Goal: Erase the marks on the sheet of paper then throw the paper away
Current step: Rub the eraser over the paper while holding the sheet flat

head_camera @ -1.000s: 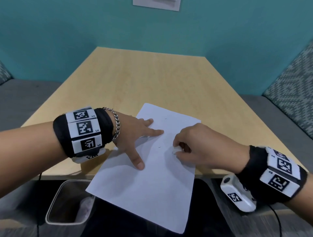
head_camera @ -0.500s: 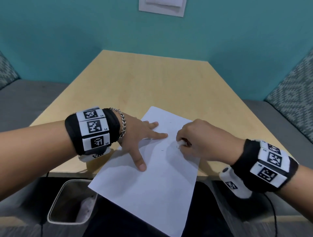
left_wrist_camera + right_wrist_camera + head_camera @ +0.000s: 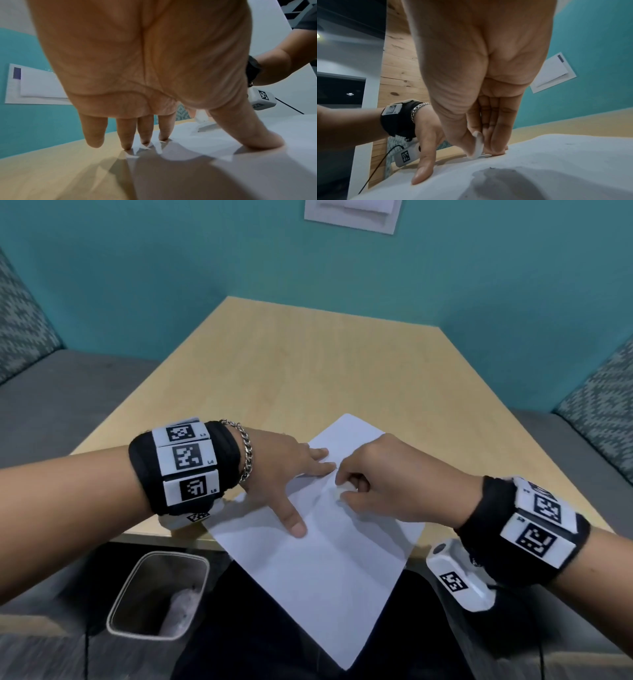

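Observation:
A white sheet of paper (image 3: 329, 570) lies askew on the wooden table (image 3: 308, 371), its near corner hanging past the front edge. My left hand (image 3: 294, 474) presses flat on the sheet's left part with spread fingers and thumb; in the left wrist view its fingertips (image 3: 145, 142) sit at the paper (image 3: 223, 169) edge. My right hand (image 3: 376, 484) pinches a small white eraser (image 3: 337, 494) against the sheet, which puckers slightly there. The right wrist view shows the eraser (image 3: 477, 144) between thumb and fingers, touching the paper (image 3: 539, 162). Small dark specks lie on the sheet.
A waste bin (image 3: 159, 594) with a clear liner stands on the floor below the table's front left edge. Grey benches with patterned cushions (image 3: 603, 412) flank the table. A white holder (image 3: 352, 213) hangs on the teal wall.
My right hand with the eraser has slid left and up the sheet, close to my left index finger. The paper now wrinkles beside the eraser. The left hand stays pressed down.

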Available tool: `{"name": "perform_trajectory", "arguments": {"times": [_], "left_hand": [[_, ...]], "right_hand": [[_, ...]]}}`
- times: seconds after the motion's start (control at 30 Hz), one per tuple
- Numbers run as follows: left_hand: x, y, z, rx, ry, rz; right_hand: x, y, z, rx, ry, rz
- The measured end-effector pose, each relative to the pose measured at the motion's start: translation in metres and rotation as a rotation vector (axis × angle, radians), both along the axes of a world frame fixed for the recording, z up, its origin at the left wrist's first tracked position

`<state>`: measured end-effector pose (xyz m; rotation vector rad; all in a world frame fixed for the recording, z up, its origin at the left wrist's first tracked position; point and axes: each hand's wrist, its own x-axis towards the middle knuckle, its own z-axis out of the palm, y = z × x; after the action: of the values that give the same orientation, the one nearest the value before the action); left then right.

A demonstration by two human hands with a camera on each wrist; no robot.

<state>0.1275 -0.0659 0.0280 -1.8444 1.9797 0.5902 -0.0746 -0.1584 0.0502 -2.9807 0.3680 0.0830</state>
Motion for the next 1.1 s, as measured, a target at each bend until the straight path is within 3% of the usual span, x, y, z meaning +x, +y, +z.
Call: {"name": "perform_trajectory", "arguments": {"times": [0.13, 0.27, 0.43, 0.57, 0.73, 0.9, 1.1], "left_hand": [[0.001, -0.002, -0.002, -0.001, 0.025, -0.002], [0.002, -0.003, -0.004, 0.006, 0.022, 0.002], [0.000, -0.002, 0.000, 0.012, 0.011, -0.004], [-0.003, 0.001, 0.003, 0.014, 0.006, 0.012], [-0.004, -0.001, 0.004, 0.025, 0.007, 0.009], [-0.005, 0.001, 0.005, 0.021, 0.000, 0.035], [-0.010, 0.002, 0.013, 0.035, -0.025, 0.017]], "right_hand": [[0.011, -0.004, -0.011, 0.009, -0.008, -0.040], [0.006, 0.006, -0.008, 0.102, 0.046, 0.044], [0.015, -0.008, -0.008, 0.033, 0.004, -0.025], [0.006, 0.005, -0.007, 0.155, 0.052, 0.062], [0.015, -0.009, -0.010, 0.031, -0.003, -0.002], [0.006, 0.004, -0.007, 0.153, 0.069, 0.085], [0.014, -0.004, -0.013, -0.029, 0.011, -0.025]]}}
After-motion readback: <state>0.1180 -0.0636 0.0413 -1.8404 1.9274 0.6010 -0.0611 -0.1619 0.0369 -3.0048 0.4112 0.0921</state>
